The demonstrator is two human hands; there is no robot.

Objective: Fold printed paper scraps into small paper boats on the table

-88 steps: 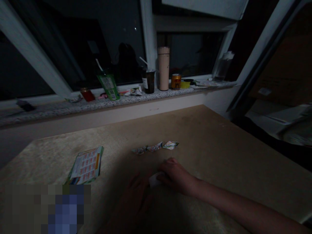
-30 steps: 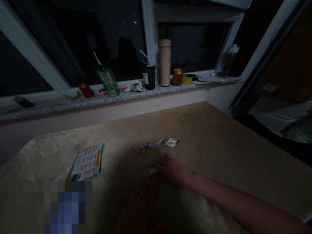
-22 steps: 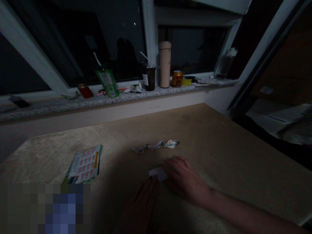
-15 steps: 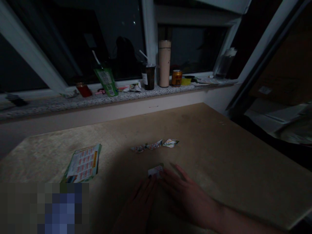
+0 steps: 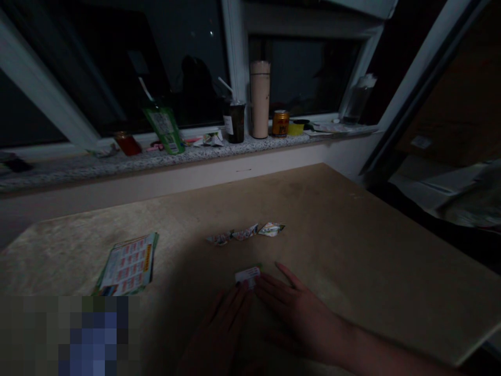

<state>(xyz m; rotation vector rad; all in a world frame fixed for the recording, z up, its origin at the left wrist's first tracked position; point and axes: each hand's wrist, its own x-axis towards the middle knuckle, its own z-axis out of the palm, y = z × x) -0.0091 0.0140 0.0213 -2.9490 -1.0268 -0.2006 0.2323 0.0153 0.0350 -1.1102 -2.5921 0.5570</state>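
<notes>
A small piece of printed paper (image 5: pixel 247 273), apparently folded, lies on the table in front of me, its near part covered by my fingers. My left hand (image 5: pixel 223 321) lies flat, fingers stretched out, with the tips at the paper's near edge. From the right, my right hand (image 5: pixel 295 310) reaches the same paper, fingers straight and flat, thumb side hidden in shadow. Just beyond are three small folded paper pieces in a row: a left one (image 5: pixel 219 238), a middle one (image 5: pixel 245 232) and a right one (image 5: pixel 271 228).
To the left on the brown table (image 5: pixel 336 224) is a stack of printed leaflets (image 5: pixel 129 263). The stone windowsill behind holds a red jar (image 5: pixel 127 143), a green pouch (image 5: pixel 165 129), a dark cup with a straw (image 5: pixel 234 122), a pink flask (image 5: pixel 260 99) and a gold can (image 5: pixel 281 124).
The view has shifted slightly, so everything sits a little further left. Both hands stay at the folded paper, and slightly more of its printed face shows.
</notes>
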